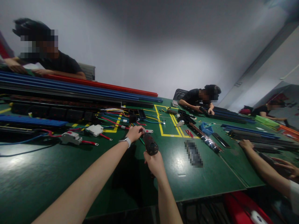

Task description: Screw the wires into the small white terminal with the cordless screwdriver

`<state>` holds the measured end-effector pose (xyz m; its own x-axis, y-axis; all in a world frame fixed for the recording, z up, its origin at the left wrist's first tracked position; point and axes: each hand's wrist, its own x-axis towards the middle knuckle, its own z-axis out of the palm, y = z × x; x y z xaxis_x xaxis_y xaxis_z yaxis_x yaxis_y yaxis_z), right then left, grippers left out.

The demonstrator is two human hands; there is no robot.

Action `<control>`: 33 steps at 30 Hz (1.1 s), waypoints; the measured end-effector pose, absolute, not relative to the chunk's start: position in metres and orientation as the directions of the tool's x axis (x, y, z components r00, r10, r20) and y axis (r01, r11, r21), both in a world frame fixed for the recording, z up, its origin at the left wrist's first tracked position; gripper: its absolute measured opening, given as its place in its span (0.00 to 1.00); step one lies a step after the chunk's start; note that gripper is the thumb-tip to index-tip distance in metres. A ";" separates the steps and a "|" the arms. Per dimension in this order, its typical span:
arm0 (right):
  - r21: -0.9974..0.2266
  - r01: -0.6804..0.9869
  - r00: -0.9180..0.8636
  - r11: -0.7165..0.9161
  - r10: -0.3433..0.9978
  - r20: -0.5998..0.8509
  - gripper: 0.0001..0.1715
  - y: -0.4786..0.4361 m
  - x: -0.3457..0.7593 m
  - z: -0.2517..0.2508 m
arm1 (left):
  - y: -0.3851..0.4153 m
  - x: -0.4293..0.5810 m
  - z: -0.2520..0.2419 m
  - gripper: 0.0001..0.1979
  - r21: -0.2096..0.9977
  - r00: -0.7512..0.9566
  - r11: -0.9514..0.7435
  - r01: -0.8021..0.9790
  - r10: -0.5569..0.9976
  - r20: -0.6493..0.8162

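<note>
My right hand (155, 163) is wrapped round the handle of a dark power screwdriver (150, 145), whose front end points away from me. Just ahead and to the left, my left hand (135, 133) has its fingers closed near the tool's front end, beside a small white piece with a red mark (148, 131); what they pinch is too small to make out. Coloured wires (114, 123) run in from the left toward that hand. Further left lie a white breaker with red leads (71, 137) and another white breaker (95, 130).
Blue rails (70, 90) and a red rail (105, 85) lie along the green table's (168, 177) far left. Right of me are copper strips (203, 137), a blue bin (206, 128) and a pixelated flat object (193, 154). Several people work around; one person's arm (261, 166) reaches in at right.
</note>
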<state>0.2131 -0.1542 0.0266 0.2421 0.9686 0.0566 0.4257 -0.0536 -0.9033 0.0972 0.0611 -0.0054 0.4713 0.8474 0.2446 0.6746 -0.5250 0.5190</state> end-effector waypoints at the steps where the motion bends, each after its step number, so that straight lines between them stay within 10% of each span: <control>1: -0.904 0.425 0.244 -0.053 0.968 0.059 0.09 -0.154 0.213 0.027 | 0.061 0.097 -0.005 0.14 0.517 0.469 -0.525 0.676 0.848 0.247; 33: -0.901 0.428 0.255 -0.069 0.966 0.047 0.09 -0.156 0.212 0.032 | 0.061 0.097 -0.007 0.13 0.522 0.468 -0.530 0.668 0.845 0.258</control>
<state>0.2117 -0.1556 0.0316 0.2549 0.9658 0.0468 0.4275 -0.0691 -0.9014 0.0967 0.0606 -0.0070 0.4684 0.8449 0.2584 0.6685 -0.5302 0.5216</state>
